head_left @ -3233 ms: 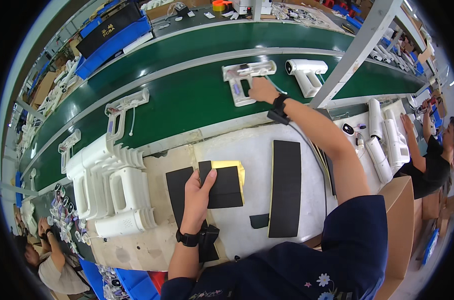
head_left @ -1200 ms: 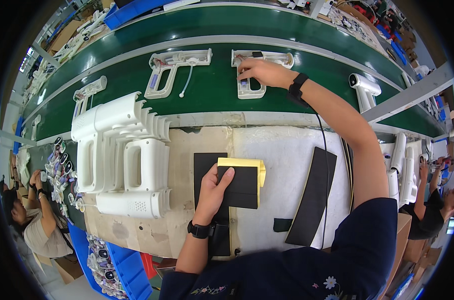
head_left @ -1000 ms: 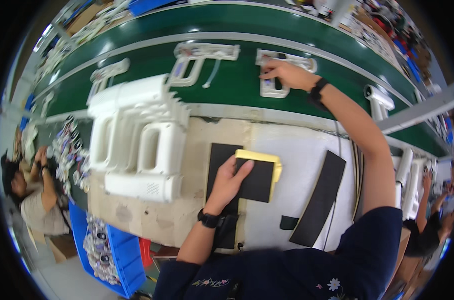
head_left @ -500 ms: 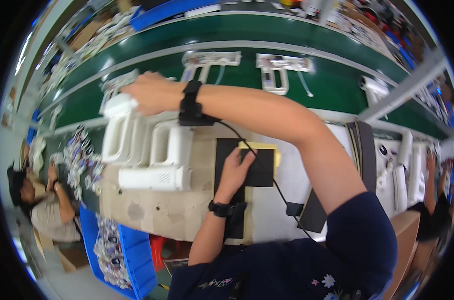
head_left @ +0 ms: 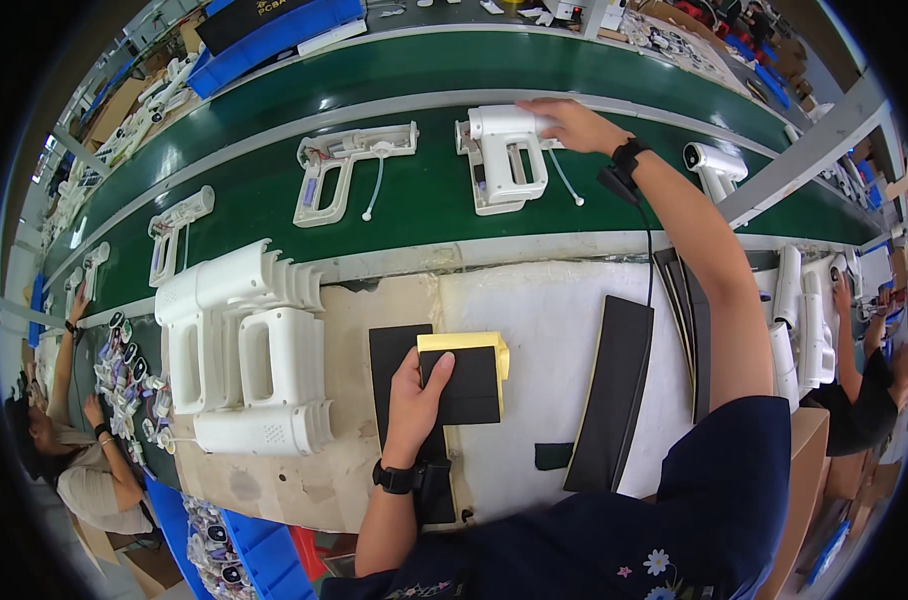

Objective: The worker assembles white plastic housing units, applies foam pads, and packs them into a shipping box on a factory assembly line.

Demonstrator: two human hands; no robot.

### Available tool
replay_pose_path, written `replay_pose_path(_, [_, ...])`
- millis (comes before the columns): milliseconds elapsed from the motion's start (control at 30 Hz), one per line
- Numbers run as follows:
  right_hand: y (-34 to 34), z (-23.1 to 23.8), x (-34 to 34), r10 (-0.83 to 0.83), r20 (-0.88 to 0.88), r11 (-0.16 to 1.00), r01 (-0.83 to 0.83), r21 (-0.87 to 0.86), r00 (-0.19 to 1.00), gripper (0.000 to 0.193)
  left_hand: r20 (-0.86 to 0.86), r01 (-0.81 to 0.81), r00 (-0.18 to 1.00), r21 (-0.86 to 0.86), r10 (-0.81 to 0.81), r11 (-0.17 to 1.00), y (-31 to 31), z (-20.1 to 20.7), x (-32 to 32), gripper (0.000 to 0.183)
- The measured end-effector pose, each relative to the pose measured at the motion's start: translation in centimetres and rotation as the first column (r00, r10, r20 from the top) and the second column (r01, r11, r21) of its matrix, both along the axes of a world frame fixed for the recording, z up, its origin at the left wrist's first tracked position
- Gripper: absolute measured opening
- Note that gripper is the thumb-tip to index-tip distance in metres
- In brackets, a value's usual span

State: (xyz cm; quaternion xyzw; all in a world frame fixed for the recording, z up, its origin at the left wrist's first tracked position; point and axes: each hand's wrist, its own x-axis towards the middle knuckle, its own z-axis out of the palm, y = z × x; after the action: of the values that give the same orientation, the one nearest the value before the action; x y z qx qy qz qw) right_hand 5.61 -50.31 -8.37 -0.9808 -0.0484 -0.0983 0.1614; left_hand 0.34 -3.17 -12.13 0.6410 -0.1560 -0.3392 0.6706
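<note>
My right hand (head_left: 579,125) reaches over the green belt and grips the upper end of a white, gun-shaped plastic housing shell (head_left: 514,140). This shell lies over an open half-housing (head_left: 499,205) on the belt; whether it is seated cannot be told. From the half-housing a thin clear tube (head_left: 566,182) hangs out. Closer in, my left hand (head_left: 414,400) pinches a stack of black foam squares (head_left: 469,385) with yellow backing (head_left: 499,345), thumb on top. Beneath that hand lies a long black foam strip (head_left: 394,360).
Stacked white shells (head_left: 214,345) stand on the cardboard-covered bench at left. Other open half-housings (head_left: 324,170) sit along the green belt (head_left: 394,210). Black foam strips (head_left: 614,390) lie to the right. A blue bin (head_left: 264,550) holds parts below; co-workers (head_left: 104,480) sit at both sides.
My right hand has moved from the stacked shells at left to the belt's half-housing at right, carrying one shell. The left hand still holds the foam squares. The whole view has shifted.
</note>
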Motion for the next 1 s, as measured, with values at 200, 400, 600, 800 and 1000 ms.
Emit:
replay_pose_path(200, [-0.4, -2.1, 1.3, -0.031, 0.004, 0.998, 0.031, 0.047, 1.000, 0.067, -0.023, -0.015, 1.000, 0.007, 0.015, 1.000, -0.2, -0.1, 0.0, 0.024])
replay_pose_path(400, [-0.6, -2.2, 1.3, -0.045, 0.006, 0.999, 0.045, 0.010, 0.999, 0.066, -0.023, -0.019, 1.000, -0.004, 0.019, 1.000, -0.3, -0.1, -0.1, 0.024])
replay_pose_path(600, [-0.2, -5.3, -0.4, -0.158, 0.082, 0.939, 0.175, -0.295, 0.984, 0.080, 0.009, -0.010, 1.000, 0.022, 0.010, 1.000, -0.3, -0.4, -0.2, 0.024])
replay_pose_path(800, [-3.9, -0.8, 4.3, -0.150, -0.393, 0.944, 0.250, 0.217, 0.907, 0.048, -0.002, -0.032, 0.999, 0.045, 0.032, 0.998, -0.2, -0.1, -0.3, 0.024])
replay_pose_path(1000, [-3.9, -4.5, 4.8, -0.635, -0.108, 0.769, 0.640, 0.013, 0.765, 0.056, 0.119, -0.058, 0.992, 0.068, 0.050, 0.996, -1.3, -0.1, -1.1, 0.024])
